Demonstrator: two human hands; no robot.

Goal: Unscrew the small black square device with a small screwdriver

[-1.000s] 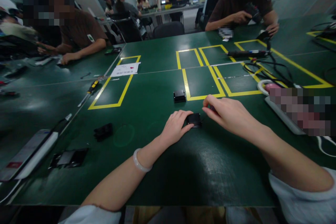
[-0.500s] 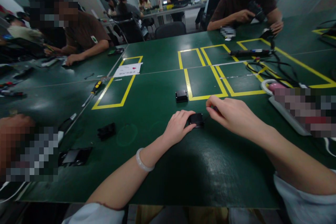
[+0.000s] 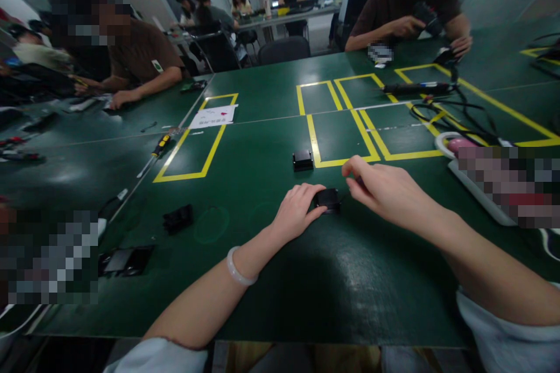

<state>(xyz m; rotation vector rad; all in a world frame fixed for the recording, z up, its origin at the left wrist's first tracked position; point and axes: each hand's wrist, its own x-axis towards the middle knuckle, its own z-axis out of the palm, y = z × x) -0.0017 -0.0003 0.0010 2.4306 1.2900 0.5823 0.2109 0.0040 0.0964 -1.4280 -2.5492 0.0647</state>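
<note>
We found the left hand unchanged from half a second earlier, thumb and fingers closed about the left end of a small black part on the green table. The right hand stood just beside that part's right side; its thumb and index fingertips had parted slightly, and we could not tell whether it held anything. We noted a co-worker's hand mostly withdrawn past the left edge.

Sleeves are pale blue-grey; a smooth whitish bangle circles the left wrist.
</note>
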